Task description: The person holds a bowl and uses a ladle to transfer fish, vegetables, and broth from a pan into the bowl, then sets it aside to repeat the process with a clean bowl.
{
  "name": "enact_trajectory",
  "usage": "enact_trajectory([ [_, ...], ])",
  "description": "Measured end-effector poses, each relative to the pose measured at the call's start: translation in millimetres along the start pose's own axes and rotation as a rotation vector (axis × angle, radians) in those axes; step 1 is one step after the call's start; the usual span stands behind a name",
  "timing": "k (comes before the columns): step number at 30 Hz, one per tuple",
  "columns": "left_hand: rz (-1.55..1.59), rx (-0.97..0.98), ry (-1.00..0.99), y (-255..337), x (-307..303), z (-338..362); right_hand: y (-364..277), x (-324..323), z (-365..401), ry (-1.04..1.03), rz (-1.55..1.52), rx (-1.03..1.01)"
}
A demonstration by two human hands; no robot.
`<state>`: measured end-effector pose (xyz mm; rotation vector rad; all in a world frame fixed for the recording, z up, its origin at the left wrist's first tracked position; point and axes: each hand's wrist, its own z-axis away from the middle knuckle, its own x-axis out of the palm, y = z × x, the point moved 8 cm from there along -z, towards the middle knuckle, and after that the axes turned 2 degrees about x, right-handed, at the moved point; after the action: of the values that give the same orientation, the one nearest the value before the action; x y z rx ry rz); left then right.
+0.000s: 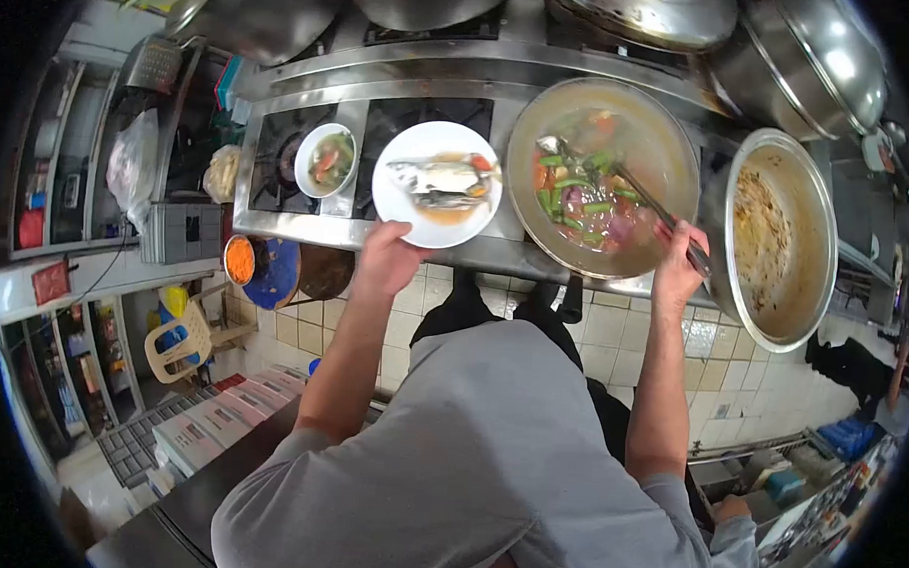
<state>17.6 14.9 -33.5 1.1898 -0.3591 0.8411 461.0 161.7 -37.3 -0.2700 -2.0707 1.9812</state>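
My left hand [387, 262] grips the near edge of a white plate [435, 139], thumb on the rim. Silvery fish pieces [443, 183] lie on it in brownish liquid with bits of tomato. Closed around the dark handle of a long utensil [650, 199] is my right hand [682, 260]. The utensil's far end goes into a wide pan [679, 152] of cloudy soup; its head is not clear. Green vegetable pieces [573, 188], purplish chunks and tomato float there. Left of the plate, a small white bowl [306, 159] contains soup with vegetables.
A deep metal basin [809, 306] with brown residue stands right of the pan. Large pots [644, 15] line the back of the stove [355, 125]. An orange-filled bowl [240, 261] and a plastic chair [180, 343] are at left. Another person [736, 539] is partly visible at lower right.
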Motion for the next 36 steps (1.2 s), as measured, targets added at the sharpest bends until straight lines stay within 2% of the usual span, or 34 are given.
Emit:
enact_trajectory([
  [4,0.035,-0.121,-0.068,-12,-5,-19,30,0,-2,0.120,-0.202,0.174],
  [7,0.050,-0.147,-0.077,-14,9,-24,40,-5,-1,0.152,-0.325,0.210],
  [11,0.023,-0.197,-0.074,-26,2,-33,31,-15,5,0.154,-0.327,0.197],
  [21,-0.119,-0.252,-0.105,-54,34,-57,-42,-50,13,0.160,-0.307,0.110],
  [25,-0.104,-0.299,-0.147,-73,63,-68,-86,-69,14,0.131,-0.293,0.044],
  [30,-0.136,-0.304,-0.148,-107,109,-83,-147,-73,21,0.068,-0.218,0.072],
  [34,-0.050,-0.359,-0.180,-130,136,-93,-154,-74,34,0.014,-0.188,0.128],
  [36,-0.035,-0.366,-0.180,-133,146,-94,-157,-67,45,-0.040,-0.130,0.089],
])
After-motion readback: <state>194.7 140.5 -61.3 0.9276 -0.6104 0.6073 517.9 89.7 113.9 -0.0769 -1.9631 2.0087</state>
